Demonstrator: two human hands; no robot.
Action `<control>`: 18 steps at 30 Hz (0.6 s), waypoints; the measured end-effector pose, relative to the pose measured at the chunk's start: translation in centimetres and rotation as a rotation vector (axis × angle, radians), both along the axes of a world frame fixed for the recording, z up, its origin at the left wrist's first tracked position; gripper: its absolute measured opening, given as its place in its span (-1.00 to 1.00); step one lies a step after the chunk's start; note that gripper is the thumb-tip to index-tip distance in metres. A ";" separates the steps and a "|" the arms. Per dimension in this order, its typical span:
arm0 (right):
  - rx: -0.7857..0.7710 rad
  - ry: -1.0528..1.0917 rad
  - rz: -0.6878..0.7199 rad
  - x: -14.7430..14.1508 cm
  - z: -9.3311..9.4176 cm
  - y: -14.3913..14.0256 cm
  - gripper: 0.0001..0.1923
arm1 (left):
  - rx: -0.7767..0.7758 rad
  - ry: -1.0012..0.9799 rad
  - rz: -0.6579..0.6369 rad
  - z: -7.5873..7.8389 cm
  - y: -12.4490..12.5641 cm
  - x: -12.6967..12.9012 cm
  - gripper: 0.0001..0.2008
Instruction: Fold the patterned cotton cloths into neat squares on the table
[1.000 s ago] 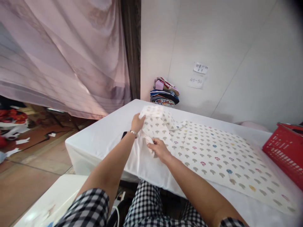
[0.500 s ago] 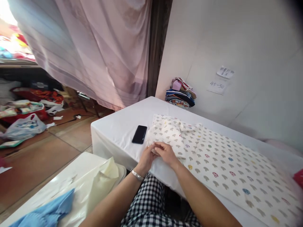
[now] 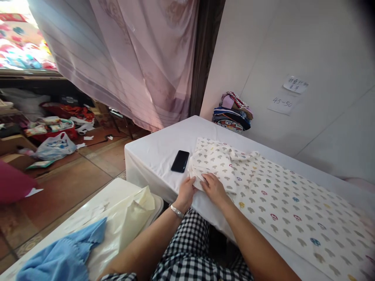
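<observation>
Both hands shifted nearer the table's near edge, left hand (image 3: 187, 192) and right hand (image 3: 213, 187) pinching printed cloth (image 3: 263, 187) on white table (image 3: 152, 152), phone (image 3: 180, 161) beside, pink curtain (image 3: 131, 58), wall note (image 3: 283, 104) reading "45-50".

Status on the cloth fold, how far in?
Early. Done: the left end of the patterned cloth is bunched over itself near the phone. In hand: left hand and right hand both pinch that folded end at the near table edge. Left: the long stretch to the right lies flat and unfolded.
</observation>
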State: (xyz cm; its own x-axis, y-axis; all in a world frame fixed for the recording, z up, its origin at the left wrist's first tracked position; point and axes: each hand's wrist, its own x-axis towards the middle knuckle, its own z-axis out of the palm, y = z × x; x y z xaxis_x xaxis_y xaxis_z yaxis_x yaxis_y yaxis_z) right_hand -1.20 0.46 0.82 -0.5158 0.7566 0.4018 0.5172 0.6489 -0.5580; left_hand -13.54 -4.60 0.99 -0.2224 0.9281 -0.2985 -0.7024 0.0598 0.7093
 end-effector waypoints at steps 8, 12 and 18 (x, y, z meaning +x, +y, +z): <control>0.112 0.129 0.030 -1.0 3.6 -1.7 -0.74 | -0.021 0.041 -0.003 0.8 -0.5 -0.5 -0.76; 0.156 -0.051 0.093 -1.7 3.0 -2.7 -0.74 | 0.028 0.047 -0.047 1.6 -0.7 -0.6 -0.79; 0.197 -0.141 0.067 -1.6 2.0 -2.8 -0.70 | 0.006 0.098 -0.089 1.6 -1.1 -1.4 -0.83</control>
